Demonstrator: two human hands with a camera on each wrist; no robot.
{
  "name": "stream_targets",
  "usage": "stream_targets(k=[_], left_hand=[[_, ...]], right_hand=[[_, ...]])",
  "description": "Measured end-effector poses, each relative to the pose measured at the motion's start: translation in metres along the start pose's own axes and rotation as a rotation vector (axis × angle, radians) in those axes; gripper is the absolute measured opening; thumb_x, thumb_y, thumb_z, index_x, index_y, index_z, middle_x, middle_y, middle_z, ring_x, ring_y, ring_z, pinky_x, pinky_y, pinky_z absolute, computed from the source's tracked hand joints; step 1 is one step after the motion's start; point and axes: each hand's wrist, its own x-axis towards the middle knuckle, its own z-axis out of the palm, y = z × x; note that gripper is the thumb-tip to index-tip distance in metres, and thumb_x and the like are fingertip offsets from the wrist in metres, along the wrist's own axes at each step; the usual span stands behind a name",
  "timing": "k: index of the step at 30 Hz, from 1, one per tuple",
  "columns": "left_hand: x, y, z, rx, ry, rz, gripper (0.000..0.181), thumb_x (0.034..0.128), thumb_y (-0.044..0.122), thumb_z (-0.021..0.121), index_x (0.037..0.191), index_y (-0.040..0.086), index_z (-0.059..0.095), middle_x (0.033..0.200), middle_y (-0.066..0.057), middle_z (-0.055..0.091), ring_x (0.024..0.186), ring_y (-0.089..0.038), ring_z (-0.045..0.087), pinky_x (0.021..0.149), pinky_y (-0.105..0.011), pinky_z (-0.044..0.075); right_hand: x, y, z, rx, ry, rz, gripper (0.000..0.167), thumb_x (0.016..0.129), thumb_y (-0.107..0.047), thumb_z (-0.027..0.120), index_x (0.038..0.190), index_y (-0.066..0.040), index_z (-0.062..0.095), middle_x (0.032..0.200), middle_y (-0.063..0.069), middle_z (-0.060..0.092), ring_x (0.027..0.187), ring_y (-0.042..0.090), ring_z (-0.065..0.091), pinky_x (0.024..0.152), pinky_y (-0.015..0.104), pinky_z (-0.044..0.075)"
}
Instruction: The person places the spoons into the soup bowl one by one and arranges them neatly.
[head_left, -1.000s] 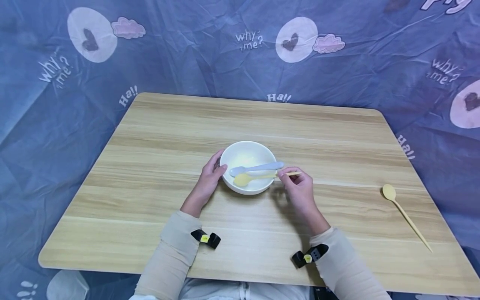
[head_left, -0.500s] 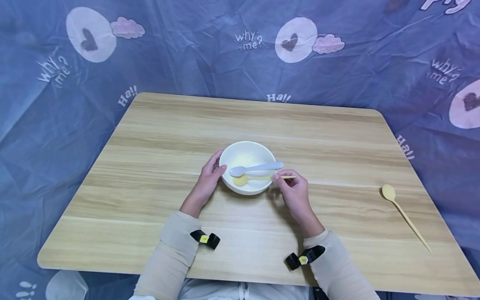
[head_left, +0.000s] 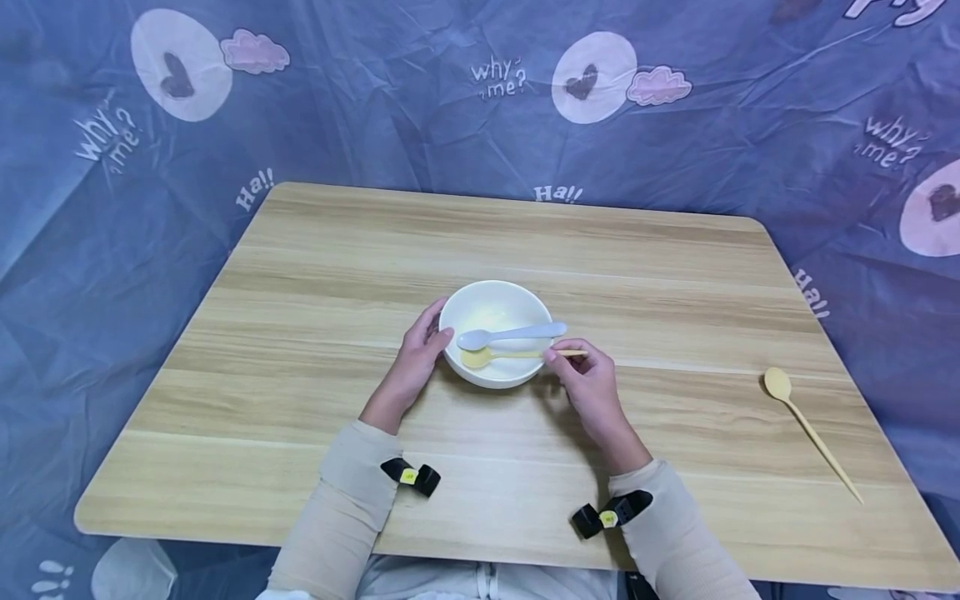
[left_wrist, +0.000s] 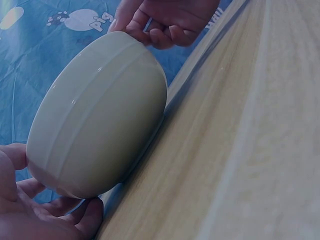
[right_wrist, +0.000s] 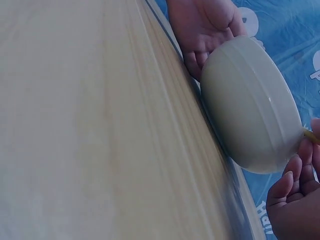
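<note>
A white bowl [head_left: 491, 305] stands on the table, and my left hand [head_left: 417, 360] holds it from the left, thumb at the rim and fingers around the outer side. At the bowl's right rim my right hand [head_left: 591, 382] pinches the thin handle of a yellow spoon [head_left: 477, 358], whose head is inside the bowl. A pale blue-violet spoon [head_left: 517, 334] lies beside it, its head in the bowl and its handle over the right rim. The left wrist view shows the bowl's outer wall [left_wrist: 105, 110] with fingers [left_wrist: 80, 215] against it. Both wrist views hide the bowl's inside.
A second yellow spoon [head_left: 806, 427], long-handled, lies at the right side of the wooden table [head_left: 300, 467]. Behind the table hangs a blue printed cloth [head_left: 405, 100]. Black wrist cameras sit on both sleeves.
My right hand has moved a little left along the yellow spoon toward the bowl's rim. The spoon's head has shifted slightly left in the bowl. My left hand and the bowl stay put.
</note>
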Motion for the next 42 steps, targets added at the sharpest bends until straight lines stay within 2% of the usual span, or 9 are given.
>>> stream_targets(k=[9,16,20,25,33,42], left_hand=[[-0.001,0.001,0.001,-0.009,-0.001,0.005,0.053,0.0977,0.009,0.044,0.148,0.007,0.026,0.153,-0.01,0.028,0.141,-0.021,0.026,0.117,-0.032,0.021],[-0.001,0.001,0.001,0.0,0.003,-0.002,0.053,0.0978,0.01,0.044,0.148,0.009,0.027,0.153,-0.009,0.028,0.141,-0.02,0.027,0.117,-0.031,0.022],[0.0,0.0,0.001,0.001,-0.002,0.002,0.053,0.0978,0.01,0.044,0.148,0.009,0.027,0.153,-0.009,0.029,0.14,-0.021,0.028,0.117,-0.031,0.023],[-0.001,0.003,0.0,-0.001,-0.013,-0.01,0.054,0.0982,0.011,0.044,0.149,0.009,0.025,0.153,-0.009,0.027,0.141,-0.021,0.026,0.117,-0.031,0.022],[0.001,-0.003,-0.002,0.0,-0.014,-0.011,0.053,0.0986,0.012,0.043,0.149,0.01,0.025,0.154,-0.007,0.026,0.141,-0.018,0.024,0.117,-0.03,0.02],[0.001,-0.003,-0.002,0.001,-0.01,-0.01,0.053,0.0984,0.012,0.044,0.148,0.01,0.027,0.153,-0.007,0.028,0.141,-0.019,0.026,0.117,-0.031,0.021]], right_hand=[[0.002,-0.003,-0.014,-0.009,0.06,-0.015,0.011,0.085,-0.008,0.068,0.094,-0.003,0.064,0.07,-0.007,0.06,0.062,0.005,0.05,0.051,0.016,0.042],[0.003,-0.008,-0.042,-0.033,0.114,-0.04,0.006,0.086,-0.007,0.067,0.09,-0.01,0.064,0.076,-0.008,0.063,0.067,0.003,0.054,0.056,0.013,0.046],[0.003,-0.007,-0.059,-0.073,0.142,-0.049,0.006,0.086,-0.007,0.067,0.091,-0.007,0.064,0.079,-0.008,0.064,0.07,0.004,0.055,0.06,0.011,0.047],[0.002,-0.007,-0.078,-0.202,0.163,-0.051,0.015,0.086,-0.009,0.067,0.096,0.001,0.063,0.079,-0.012,0.063,0.071,0.002,0.055,0.06,0.011,0.047],[0.0,-0.005,-0.107,-0.45,0.158,-0.033,0.025,0.088,-0.02,0.066,0.101,0.0,0.062,0.079,-0.019,0.06,0.073,-0.002,0.056,0.057,0.012,0.047],[-0.004,0.001,-0.142,-0.668,0.143,-0.115,0.025,0.089,-0.021,0.065,0.101,0.001,0.064,0.076,-0.019,0.057,0.069,-0.005,0.053,0.057,0.008,0.046]])
